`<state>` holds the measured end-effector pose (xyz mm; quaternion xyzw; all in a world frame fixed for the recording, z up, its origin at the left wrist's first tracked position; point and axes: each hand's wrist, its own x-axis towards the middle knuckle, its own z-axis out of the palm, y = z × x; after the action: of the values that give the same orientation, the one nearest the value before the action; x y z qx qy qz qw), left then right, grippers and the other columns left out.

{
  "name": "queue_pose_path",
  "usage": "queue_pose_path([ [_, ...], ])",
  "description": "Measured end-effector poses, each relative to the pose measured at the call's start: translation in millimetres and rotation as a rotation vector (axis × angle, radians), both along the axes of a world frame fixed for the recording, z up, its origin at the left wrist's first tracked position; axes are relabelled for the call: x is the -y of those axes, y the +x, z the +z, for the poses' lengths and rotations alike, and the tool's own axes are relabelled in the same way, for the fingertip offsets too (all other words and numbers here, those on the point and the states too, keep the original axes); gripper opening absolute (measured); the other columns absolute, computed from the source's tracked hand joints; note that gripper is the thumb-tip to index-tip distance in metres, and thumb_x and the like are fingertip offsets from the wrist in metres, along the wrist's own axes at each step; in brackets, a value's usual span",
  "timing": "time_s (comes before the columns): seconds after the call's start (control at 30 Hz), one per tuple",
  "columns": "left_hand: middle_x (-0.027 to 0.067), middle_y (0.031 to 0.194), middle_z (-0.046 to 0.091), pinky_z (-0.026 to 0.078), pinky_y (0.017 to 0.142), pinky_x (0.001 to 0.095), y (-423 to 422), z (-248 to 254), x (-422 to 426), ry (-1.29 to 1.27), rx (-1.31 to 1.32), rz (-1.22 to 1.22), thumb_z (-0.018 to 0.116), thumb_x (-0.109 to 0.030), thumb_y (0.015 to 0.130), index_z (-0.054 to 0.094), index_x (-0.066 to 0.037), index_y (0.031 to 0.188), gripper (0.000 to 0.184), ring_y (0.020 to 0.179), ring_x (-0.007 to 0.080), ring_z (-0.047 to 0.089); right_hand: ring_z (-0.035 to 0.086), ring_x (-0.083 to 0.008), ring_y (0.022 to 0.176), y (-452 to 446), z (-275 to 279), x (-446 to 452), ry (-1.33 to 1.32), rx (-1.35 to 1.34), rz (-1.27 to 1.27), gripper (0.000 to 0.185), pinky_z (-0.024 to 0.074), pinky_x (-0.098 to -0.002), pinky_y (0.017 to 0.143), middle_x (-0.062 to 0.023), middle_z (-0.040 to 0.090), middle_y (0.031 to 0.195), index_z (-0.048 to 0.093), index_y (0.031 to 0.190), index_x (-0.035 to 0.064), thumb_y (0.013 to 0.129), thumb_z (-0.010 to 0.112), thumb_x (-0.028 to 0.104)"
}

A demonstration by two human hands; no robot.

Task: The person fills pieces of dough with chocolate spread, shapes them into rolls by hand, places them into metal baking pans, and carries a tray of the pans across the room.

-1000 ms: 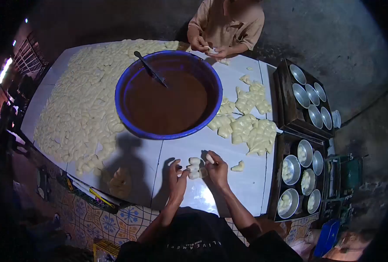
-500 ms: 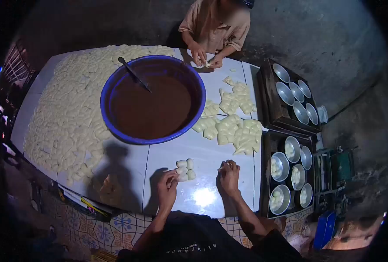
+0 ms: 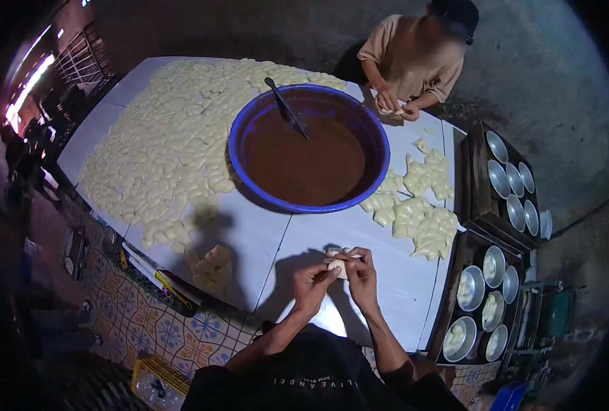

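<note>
My left hand and my right hand meet above the near part of the table. Between their fingertips is a pale dough piece, pinched from both sides. Just behind the fingers, the other small dough rolls are mostly hidden. Beyond my hands stands a blue basin of smooth brown filling, with a dark spatula leaning in it. Flattened dough sheets lie to the right of the basin.
Many dough pieces cover the table's left side. At right, wooden crates hold round metal tins, several with dough inside. Across the table a co-worker handles a dough piece. A yellow crate sits on the tiled floor.
My hands have come together and now both grip a dough piece; before, the left was at the dough rolls and the right stood apart. The view has swung left.
</note>
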<state>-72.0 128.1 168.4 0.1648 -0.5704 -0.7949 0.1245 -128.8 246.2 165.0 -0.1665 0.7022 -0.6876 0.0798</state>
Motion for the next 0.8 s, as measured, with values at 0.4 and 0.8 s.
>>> queue_pose_path([
  [0.4,0.0138,0.123,0.057,0.039,0.1,0.0393,-50.7,49.6,20.5,0.985,-0.416,-0.675,0.053,-0.066,0.082,0.044,0.004,0.133,0.087,0.112,0.0238,0.054,0.039,-0.0222,0.126,-37.7,-29.8,-14.6,-0.438,0.42,0.471,0.112,0.0362,-0.0368,0.102,-0.0115,0.036,0.139,0.008,0.15,0.0116,0.072,0.072,0.06],
  [0.8,0.0264,0.097,0.065,0.044,0.091,0.0493,-168.7,78.7,87.6,-1.167,0.455,-0.478,0.03,-0.063,0.093,0.07,0.0,0.085,0.075,0.103,0.0428,0.059,0.045,-0.0218,0.12,-37.5,-29.7,-5.4,-0.556,0.318,0.219,0.097,0.0475,-0.0459,0.097,-0.0115,0.025,0.146,0.003,0.15,0.0138,0.083,0.07,0.035],
])
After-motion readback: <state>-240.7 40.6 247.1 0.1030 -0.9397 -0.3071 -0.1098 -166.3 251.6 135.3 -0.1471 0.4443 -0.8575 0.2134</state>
